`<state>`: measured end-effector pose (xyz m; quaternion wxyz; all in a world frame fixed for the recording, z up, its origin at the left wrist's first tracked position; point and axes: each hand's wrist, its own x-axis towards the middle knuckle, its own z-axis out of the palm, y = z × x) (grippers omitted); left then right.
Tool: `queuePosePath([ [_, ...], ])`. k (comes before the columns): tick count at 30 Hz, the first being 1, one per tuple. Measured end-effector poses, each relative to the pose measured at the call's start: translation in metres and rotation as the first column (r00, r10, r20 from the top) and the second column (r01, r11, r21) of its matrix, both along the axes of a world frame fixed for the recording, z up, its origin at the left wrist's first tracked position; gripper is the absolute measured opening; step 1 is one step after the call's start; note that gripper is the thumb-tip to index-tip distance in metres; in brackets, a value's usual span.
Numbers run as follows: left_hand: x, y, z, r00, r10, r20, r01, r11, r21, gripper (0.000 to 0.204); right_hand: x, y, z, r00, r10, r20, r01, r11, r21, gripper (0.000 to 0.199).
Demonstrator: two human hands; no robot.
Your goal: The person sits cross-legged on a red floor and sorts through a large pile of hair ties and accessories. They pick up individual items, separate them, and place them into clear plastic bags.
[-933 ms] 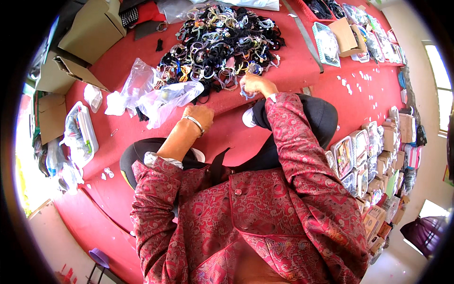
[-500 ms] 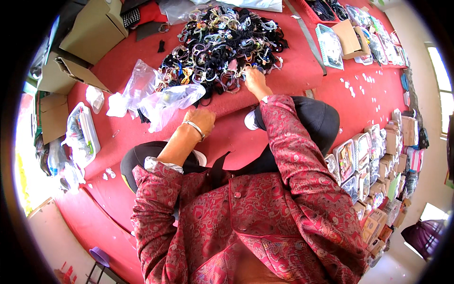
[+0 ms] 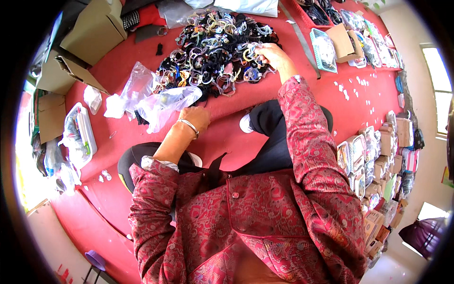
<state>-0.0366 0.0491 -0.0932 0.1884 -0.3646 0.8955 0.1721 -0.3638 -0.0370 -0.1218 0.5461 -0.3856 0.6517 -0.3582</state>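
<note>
A heap of hair ties [image 3: 208, 59], black, white and coloured, some with small charms, lies on the red covering ahead of me. At its right side my right hand [image 3: 275, 56] is closed, thumb and fingers pinching a pale hair tie [image 3: 249, 53] over the heap. Lower and to the left, my left hand [image 3: 195, 119] hangs with curled fingers, a bangle on its wrist; whatever may be in its fingers is hidden. Just beyond it lies a crumpled clear plastic bag [image 3: 165, 104], touching the heap's near left edge.
Cardboard boxes [image 3: 92, 35] stand at the far left, above a white tray [image 3: 90, 130] of bagged items. A light-blue basket [image 3: 324, 52] sits at the far right beside an open carton [image 3: 344, 42]. White scraps [image 3: 345, 92] dot the red floor; packed trays [image 3: 357, 149] line the right.
My right hand has moved right and farther out along the heap, now with a pale hair tie showing at its fingers. My left hand has barely shifted.
</note>
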Motion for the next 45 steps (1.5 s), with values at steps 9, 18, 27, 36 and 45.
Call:
queuePosePath([
  [9,0.002,-0.040,0.023,0.183,0.854,-0.487,-0.222,0.518,0.826,0.044,0.083,0.019,0.085,0.813,0.364,0.454,-0.338,0.931,-0.140,0.014],
  [18,0.003,-0.029,0.029,-0.011,0.971,-0.239,0.094,0.239,0.966,0.024,0.156,0.054,0.099,0.892,0.452,-0.001,-0.449,0.885,-0.125,0.012],
  [27,0.004,-0.038,0.040,-0.068,0.869,-0.491,-0.121,0.481,0.868,0.019,0.152,0.040,0.099,0.893,0.432,0.126,-0.393,0.885,-0.248,0.015],
  [36,0.012,-0.042,0.040,-0.168,0.895,-0.412,-0.112,0.398,0.911,0.026,0.088,0.020,0.016,0.773,0.264,-0.578,-0.488,0.829,-0.274,0.016],
  [45,0.016,-0.046,0.031,-0.190,0.897,-0.400,-0.170,0.371,0.913,0.020,0.103,0.076,-0.076,0.273,0.439,-0.856,-0.703,0.698,0.134,0.028],
])
